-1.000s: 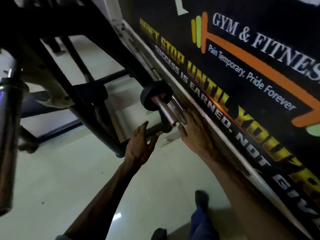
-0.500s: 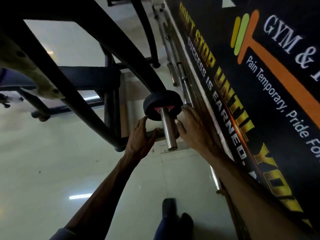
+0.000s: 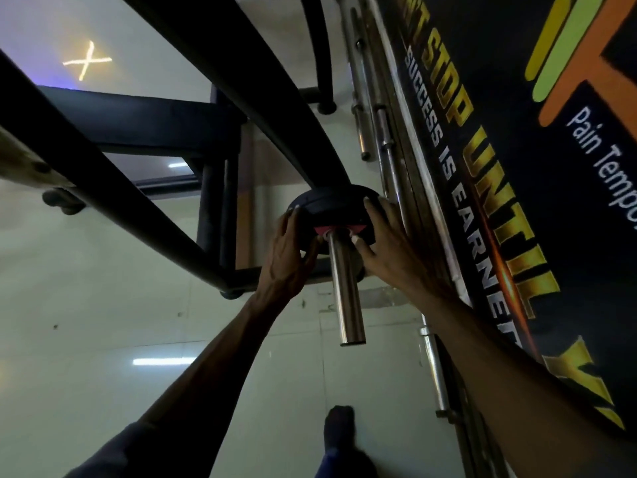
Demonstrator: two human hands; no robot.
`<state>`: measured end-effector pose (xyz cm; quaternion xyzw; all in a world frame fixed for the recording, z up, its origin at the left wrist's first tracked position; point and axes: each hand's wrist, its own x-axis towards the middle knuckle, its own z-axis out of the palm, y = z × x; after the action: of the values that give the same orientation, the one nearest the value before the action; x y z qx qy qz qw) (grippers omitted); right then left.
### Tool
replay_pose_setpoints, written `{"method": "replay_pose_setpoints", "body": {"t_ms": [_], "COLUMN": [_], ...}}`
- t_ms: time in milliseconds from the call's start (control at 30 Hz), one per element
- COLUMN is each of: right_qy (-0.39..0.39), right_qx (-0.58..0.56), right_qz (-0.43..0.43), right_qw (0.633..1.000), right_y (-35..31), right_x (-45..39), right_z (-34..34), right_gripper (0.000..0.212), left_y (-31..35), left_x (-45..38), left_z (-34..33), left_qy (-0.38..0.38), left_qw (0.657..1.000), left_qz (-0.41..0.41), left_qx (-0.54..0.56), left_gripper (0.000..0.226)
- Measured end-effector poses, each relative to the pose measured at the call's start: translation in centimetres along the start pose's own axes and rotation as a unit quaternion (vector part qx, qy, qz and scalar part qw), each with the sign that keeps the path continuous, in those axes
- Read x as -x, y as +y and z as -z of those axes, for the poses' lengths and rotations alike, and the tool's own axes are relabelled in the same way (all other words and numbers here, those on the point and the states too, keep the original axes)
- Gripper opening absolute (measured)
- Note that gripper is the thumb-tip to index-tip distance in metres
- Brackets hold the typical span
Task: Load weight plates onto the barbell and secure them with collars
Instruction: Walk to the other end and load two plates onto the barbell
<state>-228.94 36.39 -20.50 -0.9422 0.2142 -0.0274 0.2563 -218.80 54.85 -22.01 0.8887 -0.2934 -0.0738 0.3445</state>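
Black rubber weight plate (image 3: pixel 332 210) sits on the steel barbell sleeve (image 3: pixel 345 291), well up from the sleeve's free end, which points toward the camera. Pink ring or label (image 3: pixel 339 229) shows on the plate's near face around the bar. Left hand (image 3: pixel 287 260) grips the plate's left edge, fingers (image 3: pixel 293 219) curled over the rim, thumb on the near face close to the bar. Right hand (image 3: pixel 386 250) holds the right edge, fingers spread and wrapped over the rim, thumb tip (image 3: pixel 355 240) pressing the near face just beside the bar. Both forearms reach in from the lower frame.

Black frame tubes (image 3: pixel 241 81) of a gym machine cross diag. behind and above the plate; plate's top edge is partly hidden by one, so can't tell if it touches the frame. Spare steel bars (image 3: pixel 362 125) lie along the foot of the wall, beside a dark banner (image 3: pixel 517 167) w/ yellow and white lettering. Pale glossy tiled floor (image 3: pixel 103 305) below, w/ light reflections. Dark shoe (image 3: pixel 339 429) near bottom centre.
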Motion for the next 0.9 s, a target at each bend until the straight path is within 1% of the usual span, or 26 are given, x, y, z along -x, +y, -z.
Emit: {"method": "replay_pose_setpoints", "body": {"t_ms": [67,133,233,300,367,433,533,633,767,900], "right_qy": [0.025,0.076,0.114,0.125,0.118,0.087,0.057,0.033,0.042,0.049], "right_qx": [-0.014,-0.024,-0.043,-0.059,-0.054,-0.033,-0.045,-0.059,-0.058,-0.052], "right_qz": [-0.005,-0.009,-0.013,-0.006,0.018,0.038,0.049,0.049,0.057,0.07], "right_qw": [1.0,0.997,0.992,0.99,0.991,0.995,0.996,0.996,0.996,0.995], "right_y": [0.3,0.4,0.7,0.9,1.3,1.7,2.2,2.3,2.1,2.1], "right_x": [-0.9,-1.2,-1.5,-1.8,-2.0,-2.2,-2.8,-3.3,-3.4,-2.3], "right_z": [-1.2,-2.0,-2.3,-2.0,-1.7,-1.5,-1.1,-1.0,-1.2,-1.4], "right_gripper": [0.073,0.066,0.058,0.049,0.04,0.036,0.035,0.04,0.037,0.037], "left_y": [-0.5,-0.9,-1.3,-1.5,-2.0,-2.6,-3.3,-3.7,-3.8,-3.7], "left_x": [-0.2,0.1,-0.2,-0.8,-1.3,-1.6,-1.6,-1.8,-1.2,0.2], "left_z": [-1.0,-1.7,-1.8,-1.5,-1.2,-1.1,-0.9,-0.7,-0.6,-0.8], "left_qy": [-0.01,0.017,0.066,0.07,0.055,0.033,0.006,-0.006,-0.011,0.0], "left_qw": [1.0,1.0,0.998,0.997,0.998,0.999,0.999,0.998,0.998,0.998], "left_qz": [0.002,0.006,-0.008,-0.025,-0.033,-0.032,-0.031,-0.029,-0.024,-0.019], "left_qx": [0.007,0.015,0.016,0.01,0.002,-0.005,0.025,0.049,0.063,0.058], "left_gripper": [0.071,0.066,0.05,0.036,0.033,0.035,0.029,0.026,0.029,0.021]}}
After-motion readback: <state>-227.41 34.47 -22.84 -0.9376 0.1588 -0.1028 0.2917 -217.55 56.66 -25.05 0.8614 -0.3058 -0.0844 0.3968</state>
